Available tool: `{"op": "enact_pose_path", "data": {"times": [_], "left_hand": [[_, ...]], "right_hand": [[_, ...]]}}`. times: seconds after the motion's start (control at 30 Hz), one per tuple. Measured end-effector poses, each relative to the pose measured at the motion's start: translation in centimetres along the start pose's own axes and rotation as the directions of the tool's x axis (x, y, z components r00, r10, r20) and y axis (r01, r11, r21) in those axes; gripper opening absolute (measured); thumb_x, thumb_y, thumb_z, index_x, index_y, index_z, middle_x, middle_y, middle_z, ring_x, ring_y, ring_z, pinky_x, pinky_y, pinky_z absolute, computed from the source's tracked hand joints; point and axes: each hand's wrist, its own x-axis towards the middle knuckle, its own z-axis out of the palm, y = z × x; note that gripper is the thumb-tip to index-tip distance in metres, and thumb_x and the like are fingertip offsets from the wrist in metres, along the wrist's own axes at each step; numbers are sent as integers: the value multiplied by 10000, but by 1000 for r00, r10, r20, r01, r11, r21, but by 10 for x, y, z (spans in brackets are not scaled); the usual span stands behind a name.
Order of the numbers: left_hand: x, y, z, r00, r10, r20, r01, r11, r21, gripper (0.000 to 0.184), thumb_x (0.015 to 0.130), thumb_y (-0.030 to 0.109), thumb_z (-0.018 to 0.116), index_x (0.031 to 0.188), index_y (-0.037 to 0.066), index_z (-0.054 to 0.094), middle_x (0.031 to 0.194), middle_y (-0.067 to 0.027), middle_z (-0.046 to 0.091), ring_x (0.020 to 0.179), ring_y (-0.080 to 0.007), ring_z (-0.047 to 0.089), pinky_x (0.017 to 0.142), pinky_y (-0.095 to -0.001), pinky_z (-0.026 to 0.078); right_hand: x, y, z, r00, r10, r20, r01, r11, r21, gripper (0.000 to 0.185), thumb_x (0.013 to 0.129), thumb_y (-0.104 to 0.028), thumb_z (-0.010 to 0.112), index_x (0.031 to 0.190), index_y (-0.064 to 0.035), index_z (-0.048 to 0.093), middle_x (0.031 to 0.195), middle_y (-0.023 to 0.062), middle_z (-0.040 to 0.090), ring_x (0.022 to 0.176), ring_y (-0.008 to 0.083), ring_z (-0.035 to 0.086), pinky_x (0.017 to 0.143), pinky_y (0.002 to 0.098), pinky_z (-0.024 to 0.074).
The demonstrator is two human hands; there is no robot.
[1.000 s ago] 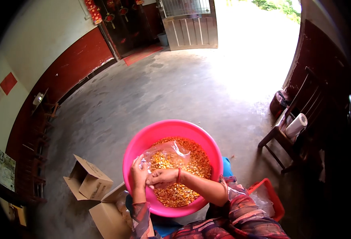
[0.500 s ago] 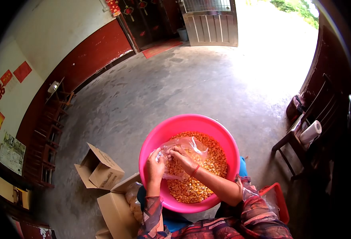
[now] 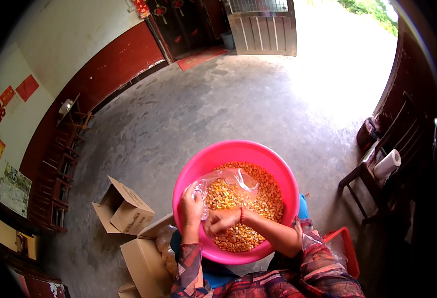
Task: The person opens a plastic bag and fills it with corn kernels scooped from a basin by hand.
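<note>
two bare hands were seen, both over one round tub (image 3: 198, 164) of smooth, bright pink plastic. by the left hand (image 3: 192, 204), one plastic bag (image 3: 249, 185), thin, clear and wrinkled, was held at its left edge, the fingers being closed on the film. the right hand (image 3: 222, 221) was held with its fingers curled in, just beside the lower edge of the bag; whether anything was pinched in it could not be told. the bag was laid inside the tub, over the left and upper part of the corn kernels (image 3: 270, 201), which were small, hard-looking, glossy and yellow-orange, and too many to be counted. where the film was crossed by light, pale creases and glints were shown. the right wrist was circled by one red bracelet (image 3: 242, 215), beaded in look. both arms were covered to the forearm by patterned sleeves (image 3: 320, 253) of dark red and grey cloth. to the left of the tub, two cartons of brown cardboard, boxy and with flaps raised, were set on the grey, stained floor (image 3: 178, 114): an upper carton (image 3: 131, 218) and a lower carton (image 3: 144, 265). to the right, one red basket (image 3: 351, 256) was partly hidden by a sleeve, and one white roll (image 3: 387, 164), cylindrical, was rested on one dark wooden chair (image 3: 360, 180).
</note>
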Motion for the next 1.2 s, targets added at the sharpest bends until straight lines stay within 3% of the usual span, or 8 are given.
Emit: {"op": "enact_pose_path", "data": {"times": [0.13, 0.23, 0.33, 0.53, 0.9, 1.0, 1.03, 1.2], "left_hand": [[0, -1, 2, 1000, 2, -4, -2, 1000, -25, 323, 764, 27, 545, 1078, -21, 601, 1057, -175, 625, 1016, -279, 587, 897, -334, 441], [-1, 3, 0, 1000, -21, 14, 22, 998, -56, 321, 760, 26, 554, 1072, -27, 602, 1058, -179, 623, 1016, -284, 586, 896, -337, 442], [-1, 3, 2, 1000, -11, 11, 12, 996, -91, 317, 764, 29, 552, 1074, -23, 597, 1046, -210, 607, 992, -340, 578, 876, -369, 452], [-2, -5, 7, 999, 24, -33, -28, 995, -101, 306, 759, 34, 554, 1055, -23, 604, 1027, -210, 610, 972, -340, 587, 855, -371, 460], [-2, -12, 16, 994, 51, -101, -61, 993, -97, 299, 750, 40, 557, 1042, -3, 607, 996, -205, 604, 945, -352, 580, 813, -391, 474], [-2, -10, 16, 993, 27, -114, -39, 994, -102, 292, 747, 37, 554, 1031, -7, 608, 988, -201, 605, 923, -350, 585, 798, -392, 477], [-2, -7, 15, 992, 31, -123, -43, 995, -94, 287, 746, 37, 553, 1025, -10, 608, 977, -198, 607, 908, -348, 586, 787, -392, 478], [-3, -6, 15, 990, 9, -138, -26, 993, -116, 291, 749, 40, 551, 1031, -8, 605, 969, -198, 603, 896, -352, 585, 776, -399, 476]], "right_hand": [[13, 7, 23, 993, 118, 18, -111, 965, -237, 167, 805, -167, 553, 825, -15, 620, 681, 51, 616, 626, 147, 582, 568, 270, 460], [29, 49, 19, 936, -335, -109, 171, 703, -691, 327, 661, -196, 629, 935, -19, 610, 878, 191, 602, 831, 359, 575, 775, 407, 466], [27, 60, 23, 891, -400, -212, 24, 509, -861, 366, 661, -170, 616, 985, -4, 584, 950, 199, 578, 883, 366, 563, 813, 423, 457], [31, 79, 27, 910, -368, -191, -67, 324, -944, 329, 660, -160, 622, 943, 1, 580, 968, 207, 569, 937, 344, 557, 823, 424, 452], [25, 76, 28, 951, -253, -175, -89, 316, -944, 163, 794, -117, 482, 867, 5, 561, 665, 188, 597, 637, 356, 593, 588, 449, 465], [24, 69, 28, 975, -93, -200, -160, 325, -932, 171, 794, -134, 489, 893, -17, 566, 641, 184, 589, 614, 357, 589, 573, 459, 457], [25, 74, 26, 968, -181, -174, -111, 316, -942, 156, 804, -150, 494, 900, -53, 569, 614, 170, 584, 585, 356, 583, 558, 464, 451], [25, 55, 26, 972, -173, -159, -81, 392, -916, 190, 828, -199, 504, 941, -65, 577, 763, 173, 613, 693, 356, 594, 621, 449, 463]]}}
